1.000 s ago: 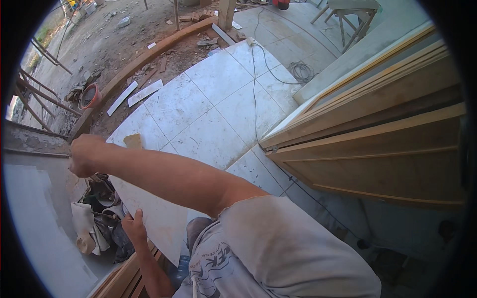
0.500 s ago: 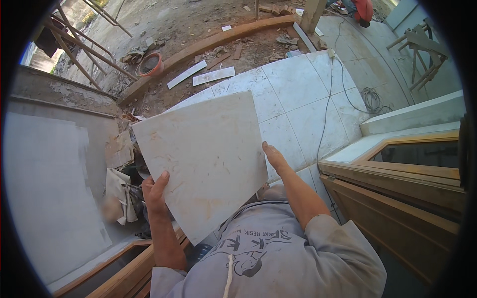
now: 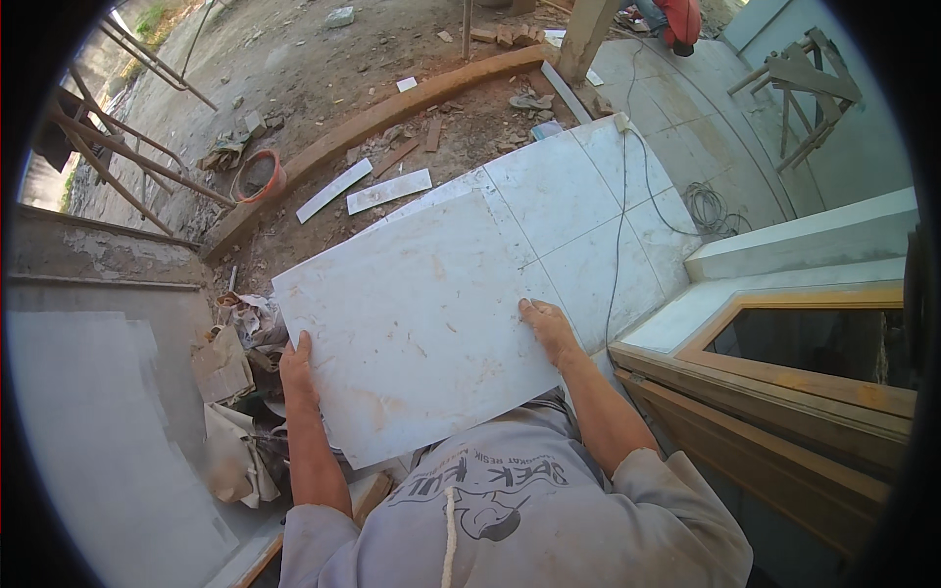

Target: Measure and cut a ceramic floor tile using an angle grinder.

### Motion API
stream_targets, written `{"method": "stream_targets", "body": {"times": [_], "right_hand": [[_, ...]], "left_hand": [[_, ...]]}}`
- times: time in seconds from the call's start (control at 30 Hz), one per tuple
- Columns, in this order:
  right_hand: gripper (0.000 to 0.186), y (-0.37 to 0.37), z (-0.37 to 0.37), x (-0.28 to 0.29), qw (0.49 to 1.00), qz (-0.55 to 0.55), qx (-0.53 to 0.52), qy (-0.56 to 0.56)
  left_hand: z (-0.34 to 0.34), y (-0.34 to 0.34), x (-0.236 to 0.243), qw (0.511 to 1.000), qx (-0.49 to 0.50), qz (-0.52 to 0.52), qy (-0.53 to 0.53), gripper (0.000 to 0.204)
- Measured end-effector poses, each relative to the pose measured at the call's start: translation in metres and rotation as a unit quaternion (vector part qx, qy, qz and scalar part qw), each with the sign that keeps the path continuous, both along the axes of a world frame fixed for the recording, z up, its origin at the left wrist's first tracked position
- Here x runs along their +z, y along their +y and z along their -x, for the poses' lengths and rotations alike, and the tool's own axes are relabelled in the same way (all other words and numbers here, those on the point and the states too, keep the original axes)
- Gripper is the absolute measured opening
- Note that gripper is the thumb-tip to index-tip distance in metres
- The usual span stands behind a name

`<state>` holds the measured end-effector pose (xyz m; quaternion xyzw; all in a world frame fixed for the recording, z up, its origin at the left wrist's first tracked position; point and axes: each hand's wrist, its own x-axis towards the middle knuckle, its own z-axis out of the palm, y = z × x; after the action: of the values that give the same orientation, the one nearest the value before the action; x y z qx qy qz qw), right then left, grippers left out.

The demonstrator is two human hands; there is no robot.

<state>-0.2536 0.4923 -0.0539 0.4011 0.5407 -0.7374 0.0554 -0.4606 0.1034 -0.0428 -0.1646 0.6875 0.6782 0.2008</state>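
Note:
A large square off-white floor tile [image 3: 421,338], smeared with brownish dirt, lies across the space in front of my body. My left hand [image 3: 296,372] grips its left edge, thumb on the upper face and fingers hidden below. At the opposite edge, my right hand [image 3: 551,331] holds the tile with the finger ends partly out of sight. Beyond it spreads a floor of laid white tiles [image 3: 598,230], which the held tile partly overlaps in view. Whether the tile touches that floor, I cannot tell.
A grey cable [image 3: 619,235] crosses the tiles to a coil [image 3: 714,208]. Two white tile strips [image 3: 390,191] lie on dirt near a mortar bucket [image 3: 260,176]. Wooden window frames [image 3: 755,392] stand right, torn paper sacks [image 3: 223,367] left. Another person [image 3: 676,22] crouches far off.
The tile has gone from tilted up to nearly flat, and it now looks brighter. Both hands have stayed at its edges; my right fingers, stretched before, are now bent at the edge.

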Motion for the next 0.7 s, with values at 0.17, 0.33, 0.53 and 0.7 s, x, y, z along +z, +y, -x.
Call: {"method": "stream_targets", "body": {"times": [0.17,0.33,0.53,0.7], "right_hand": [[0.043,0.038,-0.009,-0.035,0.993,-0.07,-0.073,-0.066],[0.048,0.093,-0.002,-0.053,0.988,-0.035,-0.132,-0.078],[0.056,0.166,0.007,-0.052,0.967,0.03,-0.243,-0.073],[0.06,0.219,0.005,-0.061,0.951,0.057,-0.303,-0.032]], "left_hand": [[0.035,0.091,0.006,0.997,-0.066,0.041,0.02,0.037],[0.073,0.172,0.045,0.988,-0.149,0.023,-0.016,0.037],[0.091,0.274,0.104,0.958,-0.283,-0.043,-0.034,0.037],[0.118,0.339,0.095,0.919,-0.379,-0.068,-0.089,0.039]]}}
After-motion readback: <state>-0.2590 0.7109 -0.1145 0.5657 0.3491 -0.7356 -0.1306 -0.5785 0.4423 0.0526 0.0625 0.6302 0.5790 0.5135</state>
